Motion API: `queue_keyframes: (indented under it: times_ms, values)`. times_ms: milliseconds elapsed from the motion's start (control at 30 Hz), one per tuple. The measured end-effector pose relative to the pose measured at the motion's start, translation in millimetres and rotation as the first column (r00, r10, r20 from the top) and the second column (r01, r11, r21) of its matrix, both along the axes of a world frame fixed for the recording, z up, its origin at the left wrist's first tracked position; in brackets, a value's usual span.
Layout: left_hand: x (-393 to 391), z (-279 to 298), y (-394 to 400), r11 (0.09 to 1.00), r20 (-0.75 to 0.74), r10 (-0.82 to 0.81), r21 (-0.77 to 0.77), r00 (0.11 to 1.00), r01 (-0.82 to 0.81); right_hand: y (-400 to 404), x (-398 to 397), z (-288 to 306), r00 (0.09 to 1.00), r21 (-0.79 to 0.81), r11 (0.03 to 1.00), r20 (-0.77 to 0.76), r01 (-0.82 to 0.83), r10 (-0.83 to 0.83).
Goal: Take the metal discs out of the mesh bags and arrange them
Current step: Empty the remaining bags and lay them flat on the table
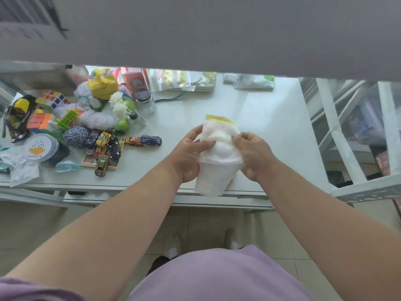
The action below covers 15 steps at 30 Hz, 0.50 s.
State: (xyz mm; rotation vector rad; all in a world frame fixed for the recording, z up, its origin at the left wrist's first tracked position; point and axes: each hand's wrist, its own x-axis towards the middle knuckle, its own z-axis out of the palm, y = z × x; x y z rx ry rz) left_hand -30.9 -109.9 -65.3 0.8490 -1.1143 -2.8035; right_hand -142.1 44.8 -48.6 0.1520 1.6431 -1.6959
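the mesh bag (pixel 219 153) is white with a yellow band along its far end, and it is held just above the near edge of the bench (pixel 260 118), its lower end hanging past that edge. the left hand (pixel 191 155) grips the bag's left side, thumb on top and fingers curled beneath. the right hand (pixel 253 155) pinches the bag's right side, fingertips pressing into the fabric near its middle. both hands are closed on the bag. the fabric bulges between them, but the metal discs cannot be made out through the mesh.

everything else lies to the left of the bag or beyond it. nearest, to its left, two toy cars (pixel 143 140) sit end to end, and further left a cluster of more toy cars (pixel 106 153) rests on a printed card. beyond those, a ball of blue-and-white twine (pixel 76 136) lies beside a round lidded tin (pixel 40 147). two puzzle cubes (pixel 46 109) sit further back to the left. a glass jar with a dark lid (pixel 145 102) stands behind and left of the bag, next to a yellow crumpled figure (pixel 102 83). clear plastic packets (pixel 182 81) lie along the far edge, behind the bag. below the bag, a lilac garment (pixel 217 276) and the tiled floor (pixel 206 224) show.
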Motion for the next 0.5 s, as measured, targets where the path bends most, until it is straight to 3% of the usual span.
queue_keyframes:
  times_ms: [500]
  values:
    - [-51.1,-7.2,83.1,0.999,0.068,0.019,-0.044,0.997,-0.016,73.7,-88.5,-34.1,0.99,0.128,0.991,-0.14,0.039,-0.02]
